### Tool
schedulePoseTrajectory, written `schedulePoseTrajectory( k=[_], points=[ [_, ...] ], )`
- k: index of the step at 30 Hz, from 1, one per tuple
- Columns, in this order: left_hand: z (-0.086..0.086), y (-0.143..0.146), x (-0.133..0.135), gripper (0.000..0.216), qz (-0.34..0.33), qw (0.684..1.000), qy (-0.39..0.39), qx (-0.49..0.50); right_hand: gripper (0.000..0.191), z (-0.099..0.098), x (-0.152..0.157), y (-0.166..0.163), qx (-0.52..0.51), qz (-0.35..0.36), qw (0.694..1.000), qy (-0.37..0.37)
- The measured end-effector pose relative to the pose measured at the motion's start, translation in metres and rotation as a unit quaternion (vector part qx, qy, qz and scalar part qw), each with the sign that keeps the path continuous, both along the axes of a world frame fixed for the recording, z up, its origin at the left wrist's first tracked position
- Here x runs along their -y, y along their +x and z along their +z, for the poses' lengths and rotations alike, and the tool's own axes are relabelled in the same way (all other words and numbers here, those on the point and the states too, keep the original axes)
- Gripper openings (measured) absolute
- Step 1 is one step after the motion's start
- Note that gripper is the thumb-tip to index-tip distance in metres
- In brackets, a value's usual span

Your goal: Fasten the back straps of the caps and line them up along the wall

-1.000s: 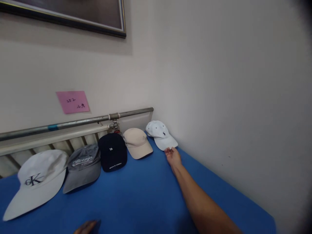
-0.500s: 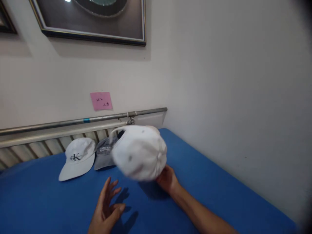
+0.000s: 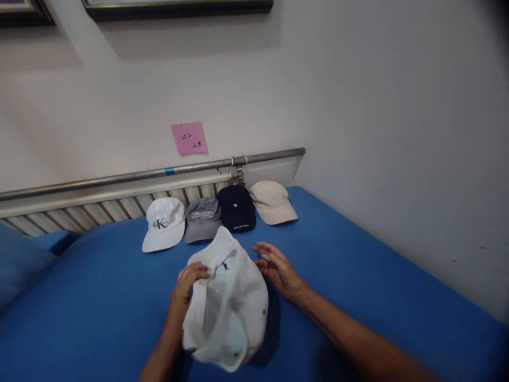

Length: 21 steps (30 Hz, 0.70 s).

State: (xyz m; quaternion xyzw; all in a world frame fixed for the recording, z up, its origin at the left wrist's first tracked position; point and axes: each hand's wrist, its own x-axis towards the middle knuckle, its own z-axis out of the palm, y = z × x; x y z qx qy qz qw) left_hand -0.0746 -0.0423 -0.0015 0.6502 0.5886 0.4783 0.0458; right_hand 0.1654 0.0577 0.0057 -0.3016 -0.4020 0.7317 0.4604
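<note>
A white baseball cap is tipped on its side above the blue surface, its inside turned partly toward me. My left hand grips its left edge, fingers curled over into the opening. On the other side, my right hand is beside the crown with fingers apart, not holding it; whether a fingertip touches the cap I cannot tell. Behind them stands a row of caps: a white cap with black letters, a grey cap, a black cap and a beige cap.
The blue surface meets a plain wall on the right. A radiator and a metal pipe run along the back. Above hangs a pink note; a framed picture shows at the top.
The white cap has turned so its opening shows and come nearer. My left hand has taken hold of it; my right has let go. The view has tilted down, revealing the black and beige caps.
</note>
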Motion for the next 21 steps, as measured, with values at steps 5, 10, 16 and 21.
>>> schedulePoseTrajectory(
  k=[5, 10, 16, 21],
  points=[
    [-0.007, -0.009, -0.005, 0.011, -0.009, 0.999, 0.014, -0.034, 0.050, 0.021, 0.025, 0.016, 0.146, -0.008, 0.914, 0.378],
    [-0.013, -0.009, -0.014, 0.021, 0.004, 0.999, 0.018, -0.045, 0.046, 0.046, 0.058, 0.014, 0.226, -0.012, 0.687, 0.691],
    [0.008, -0.002, -0.003, 0.034, -0.013, 0.999, 0.020, -0.044, 0.018, 0.040, 0.054, 0.007, 0.269, -0.051, 0.664, 0.696],
    [0.044, 0.015, 0.022, 0.033, -0.149, 0.988, -0.032, -0.022, 0.012, 0.036, 0.040, 0.010, 0.279, -0.081, 0.727, 0.622]
  ],
)
